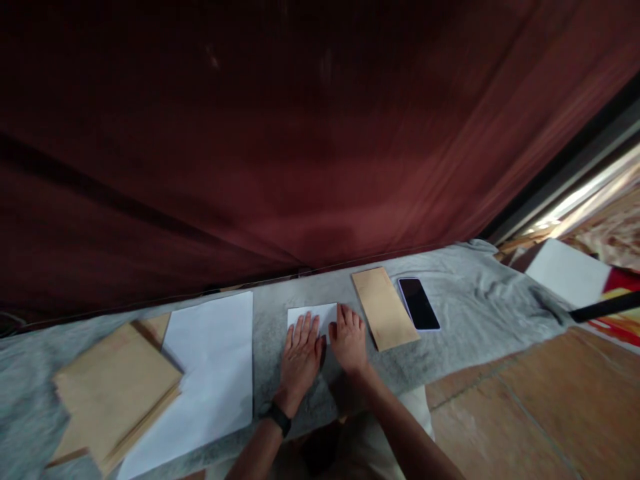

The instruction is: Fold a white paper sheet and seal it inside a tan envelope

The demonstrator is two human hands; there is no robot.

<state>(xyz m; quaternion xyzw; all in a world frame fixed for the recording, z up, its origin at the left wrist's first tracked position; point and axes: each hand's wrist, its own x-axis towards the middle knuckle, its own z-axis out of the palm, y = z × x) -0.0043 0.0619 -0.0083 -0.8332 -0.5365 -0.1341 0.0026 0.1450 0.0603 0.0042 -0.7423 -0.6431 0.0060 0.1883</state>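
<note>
Our fingers (306,325) are lying flat and spread, grasping nothing — both palms are pressing down on a small folded white sheet (320,313) in the middle of the grey-covered tabletop (465,293). Our left hand (299,357), with a dark band at the wrist, is covering the sheet's left part, and our right hand (349,341) is resting on its right edge, thumbs nearly touching. Judging from how it lies, we are partway through: the sheet already looks folded down to a small rectangle and we seem to be flattening its crease, while it is not yet inside any envelope. One brown envelope (384,307) is waiting just beside our right hand, with a dark phone (419,304) next to it. Off to our left, a stack of white paper (210,360) and a pile of brown envelopes (113,393) are lying untouched — so more sheets appear left to do.
</note>
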